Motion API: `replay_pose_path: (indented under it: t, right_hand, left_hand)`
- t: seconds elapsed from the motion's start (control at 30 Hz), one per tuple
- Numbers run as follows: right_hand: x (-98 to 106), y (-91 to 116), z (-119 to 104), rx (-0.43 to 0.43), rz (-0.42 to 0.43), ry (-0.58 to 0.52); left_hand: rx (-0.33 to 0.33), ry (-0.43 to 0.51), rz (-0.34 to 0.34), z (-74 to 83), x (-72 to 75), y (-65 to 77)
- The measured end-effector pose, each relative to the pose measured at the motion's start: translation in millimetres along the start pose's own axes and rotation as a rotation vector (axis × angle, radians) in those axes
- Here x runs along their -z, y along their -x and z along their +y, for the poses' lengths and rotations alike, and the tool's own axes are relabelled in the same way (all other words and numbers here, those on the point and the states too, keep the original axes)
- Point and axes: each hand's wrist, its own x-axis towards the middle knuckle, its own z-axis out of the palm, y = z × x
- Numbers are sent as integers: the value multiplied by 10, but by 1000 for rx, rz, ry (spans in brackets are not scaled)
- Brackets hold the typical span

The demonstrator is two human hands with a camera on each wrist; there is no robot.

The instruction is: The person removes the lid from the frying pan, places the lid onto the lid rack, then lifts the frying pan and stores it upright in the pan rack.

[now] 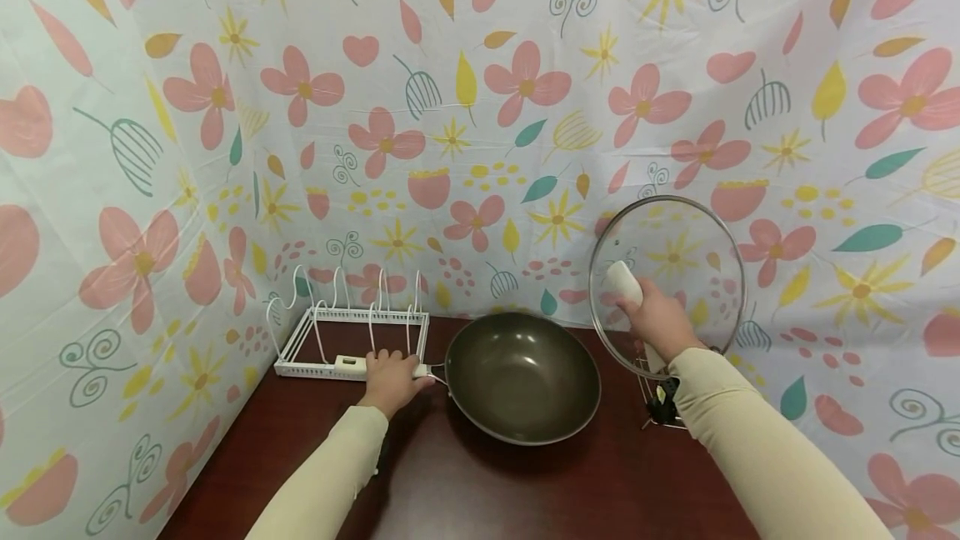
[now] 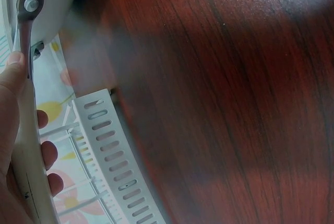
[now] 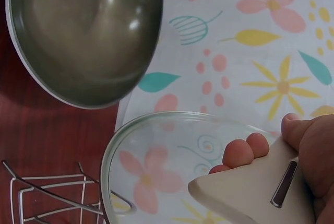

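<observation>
Near the back edge of the surface (image 1: 585, 490): wok (image 1: 522, 377) faced open side up | left grip (image 1: 392, 382) curled round wok handle (image 1: 350, 365), apparently for steadiness | right grip (image 1: 663, 323) curled round lid handle (image 1: 624, 283); glass lid (image 1: 675, 248) stood near-vertical at wire stand (image 3: 47, 177), contact unclear, presumably for rim clearance.

readable text: none | pan handle (image 2: 30, 166): tiny dark mark (image 2: 26, 195), too small to read
</observation>
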Motion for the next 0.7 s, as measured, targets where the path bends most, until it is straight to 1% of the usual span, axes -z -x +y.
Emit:
replay_pose_path:
  t: [0.13,0.23,0.37,0.5,0.7]
  right_hand:
    - [50,-29,40,8,25,55]
    - [100,-36,46,12,41,72]
    - [168,-31,54,10,50,62]
    - [233,-30,69,18,69,101]
    - [319,-32,98,-9,47,44]
  left_hand:
    - [3,-5,-19,4,19,0]
    - [4,-8,-20,3,22,1]
    - [4,-14,-16,0,14,-2]
    - [8,-9,-17,2,20,0]
    - [5,-3,-23,4,18,3]
